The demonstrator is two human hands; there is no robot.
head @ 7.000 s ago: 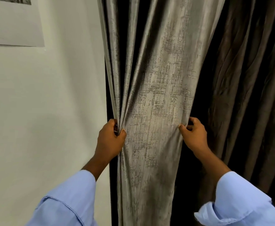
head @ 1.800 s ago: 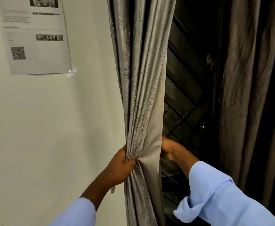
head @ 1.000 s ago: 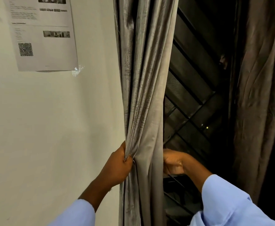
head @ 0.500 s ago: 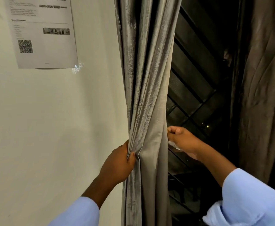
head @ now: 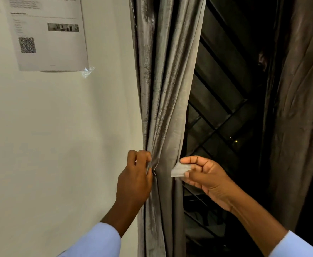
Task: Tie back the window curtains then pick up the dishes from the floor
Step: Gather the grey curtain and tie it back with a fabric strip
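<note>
The left curtain point(head: 163, 89), grey and shiny, hangs bunched into a narrow column beside the wall. My left hand point(head: 135, 180) grips the gathered folds at its left edge, about waist height. My right hand point(head: 205, 175) is at the curtain's right edge and pinches the end of a flat grey tie-back strap point(head: 178, 170) between thumb and fingers. The strap's other end runs behind the curtain and is hidden. A second, brownish curtain point(head: 298, 108) hangs at the right. No dishes are in view.
Between the two curtains a dark window with diagonal metal bars point(head: 224, 112) is exposed. A pale wall point(head: 59, 145) fills the left side, with a printed paper sheet point(head: 48, 34) bearing a QR code taped to it.
Over seven seconds the left curtain went from spread to bunched against the wall. In the last second my right hand came out from behind the curtain holding the strap end.
</note>
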